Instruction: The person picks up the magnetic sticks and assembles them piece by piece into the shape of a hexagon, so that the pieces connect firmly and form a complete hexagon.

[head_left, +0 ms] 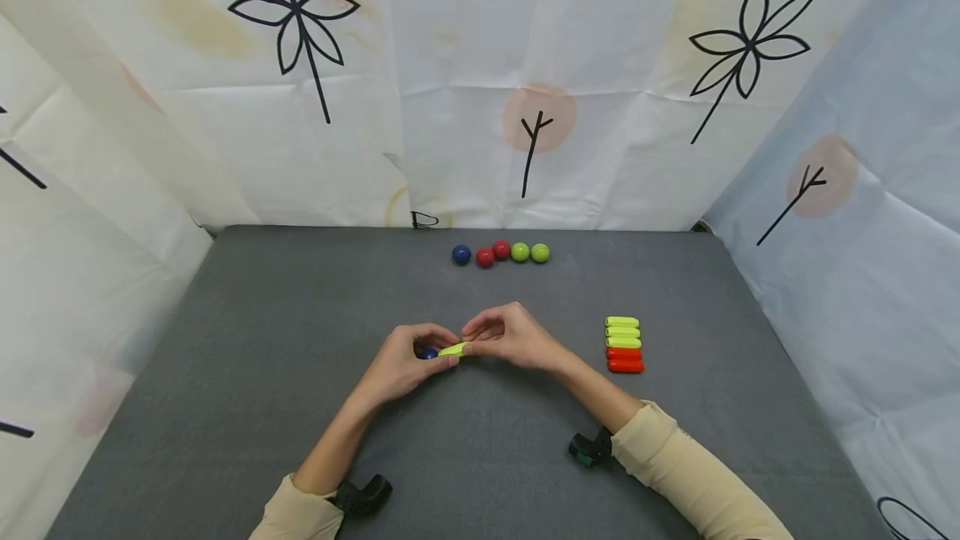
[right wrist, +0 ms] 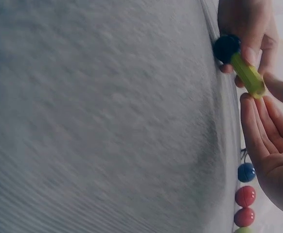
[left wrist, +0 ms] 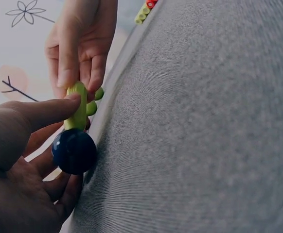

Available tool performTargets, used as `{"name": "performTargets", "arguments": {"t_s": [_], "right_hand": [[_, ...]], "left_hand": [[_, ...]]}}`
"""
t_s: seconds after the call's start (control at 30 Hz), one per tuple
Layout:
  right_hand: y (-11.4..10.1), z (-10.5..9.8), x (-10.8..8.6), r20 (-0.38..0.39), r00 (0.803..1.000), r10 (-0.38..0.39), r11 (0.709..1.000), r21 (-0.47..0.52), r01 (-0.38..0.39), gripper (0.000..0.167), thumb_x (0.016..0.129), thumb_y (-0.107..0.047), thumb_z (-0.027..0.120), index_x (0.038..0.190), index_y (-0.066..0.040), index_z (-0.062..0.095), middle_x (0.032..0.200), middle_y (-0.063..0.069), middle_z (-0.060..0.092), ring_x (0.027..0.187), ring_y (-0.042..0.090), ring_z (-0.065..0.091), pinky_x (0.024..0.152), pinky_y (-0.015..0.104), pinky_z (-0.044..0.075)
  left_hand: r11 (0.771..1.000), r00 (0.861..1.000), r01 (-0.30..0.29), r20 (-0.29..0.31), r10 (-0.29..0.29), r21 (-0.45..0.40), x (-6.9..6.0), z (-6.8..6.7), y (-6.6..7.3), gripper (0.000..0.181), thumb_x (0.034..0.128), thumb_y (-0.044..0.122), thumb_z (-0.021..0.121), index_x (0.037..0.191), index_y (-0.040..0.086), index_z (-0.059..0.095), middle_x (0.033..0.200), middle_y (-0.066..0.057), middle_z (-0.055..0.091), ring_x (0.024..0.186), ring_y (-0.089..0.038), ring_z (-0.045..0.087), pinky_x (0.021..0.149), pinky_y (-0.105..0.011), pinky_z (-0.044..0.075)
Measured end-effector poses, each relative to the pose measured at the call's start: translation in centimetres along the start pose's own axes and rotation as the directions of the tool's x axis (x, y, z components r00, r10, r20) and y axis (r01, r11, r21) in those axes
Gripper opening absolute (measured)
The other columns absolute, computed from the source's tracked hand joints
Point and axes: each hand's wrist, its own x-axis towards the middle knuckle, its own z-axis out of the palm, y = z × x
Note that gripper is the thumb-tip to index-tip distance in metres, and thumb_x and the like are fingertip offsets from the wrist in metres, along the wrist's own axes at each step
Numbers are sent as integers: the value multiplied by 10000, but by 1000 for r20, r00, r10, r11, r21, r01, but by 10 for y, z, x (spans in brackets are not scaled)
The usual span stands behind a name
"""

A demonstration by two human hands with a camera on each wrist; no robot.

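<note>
A short yellow-green rod with a dark blue ball on one end is held between both hands above the grey table. My left hand pinches the rod near the ball, thumb on top and fingers behind. At the other end, my right hand pinches the rod's tip between thumb and fingers. The right wrist view shows the rod tilted, the ball by the left hand and the tip at the right hand's fingertips. Whether the ball is fixed to the rod cannot be seen.
Along the table's far edge lie a blue ball, two red balls and two green balls. To the right, three yellow-green rods and two red rods lie in a stack-like row. Patterned white cloth hangs behind.
</note>
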Motion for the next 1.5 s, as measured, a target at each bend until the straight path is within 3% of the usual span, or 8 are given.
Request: {"name": "performTargets", "arguments": {"t_s": [0.1, 0.27, 0.37, 0.53, 0.73, 0.97, 1.17, 1.5], "right_hand": [[-2, -8, 4, -6, 1000, 18, 1000, 3, -18, 243, 978, -91, 809, 1182, 39, 779, 1127, 208, 817, 980, 213, 817, 814, 197, 614], [-4, -25, 18, -86, 995, 49, 999, -3, -49, 244, 980, -99, 806, 1193, 17, 780, 1125, 194, 822, 937, 92, 800, 806, 204, 599], [-4, -33, 30, -141, 989, 51, 999, 4, -51, 273, 978, -86, 806, 1220, 33, 763, 1162, 207, 813, 976, 150, 817, 831, 224, 621], [-3, -43, 55, -212, 976, 45, 999, -2, -46, 386, 988, -87, 796, 1328, 71, 703, 1305, 257, 753, 1117, 359, 792, 910, 316, 649], [2, -44, 81, -265, 959, 97, 993, -41, -112, 484, 1000, -199, 805, 1430, -21, 672, 1420, 178, 724, 1157, 343, 756, 903, 364, 629], [6, -39, 104, -270, 954, 129, 991, 9, -132, 531, 1006, -155, 792, 1486, -2, 625, 1499, 194, 671, 930, 315, 811, 827, 448, 668], [8, -36, 111, -275, 951, 138, 989, -19, -149, 509, 1003, -99, 786, 1476, 2, 627, 1502, 211, 663, 711, 104, 743, 684, 398, 660], [13, -32, 107, -244, 962, 124, 977, -141, -161, 441, 969, -47, 810, 1392, -23, 689, 1392, 180, 733, 701, 116, 743, 571, 282, 610]], "left_hand": [[1000, 1000, 4, 5, -4, -7, 0, 0, -1, 196, 935, 208, 878, 1117, 165, 822, 1070, -22, 824, 938, -108, 719, 823, -252, 540], [1000, 1000, 16, 9, -16, -6, 1, 0, 0, 192, 931, 220, 882, 1109, 171, 828, 1065, -16, 823, 937, -107, 715, 831, -268, 538], [1000, 1000, 20, 14, -20, -10, 1, 0, 0, 193, 934, 228, 880, 1111, 172, 830, 1065, -17, 822, 938, -110, 713, 832, -273, 540], [999, 999, 27, 19, -27, -20, 0, -2, -2, 197, 934, 237, 879, 1116, 180, 829, 1075, -17, 820, 953, -119, 715, 850, -285, 544], [999, 999, 42, 30, -41, -28, -1, -3, -4, 203, 945, 252, 869, 1131, 183, 826, 1101, -18, 817, 981, -125, 709, 870, -297, 538], [998, 998, 52, 28, -51, -39, -1, -3, -4, 211, 940, 252, 875, 1135, 187, 827, 1104, -21, 816, 963, -107, 709, 840, -256, 538], [998, 998, 48, 30, -47, -39, -1, -2, -4, 209, 944, 254, 870, 1138, 189, 827, 1112, -21, 816, 972, -111, 705, 839, -261, 534], [998, 998, 57, 24, -56, -30, -1, -2, -5, 206, 942, 257, 873, 1133, 197, 829, 1108, -11, 817, 974, -104, 705, 840, -250, 529]]}}
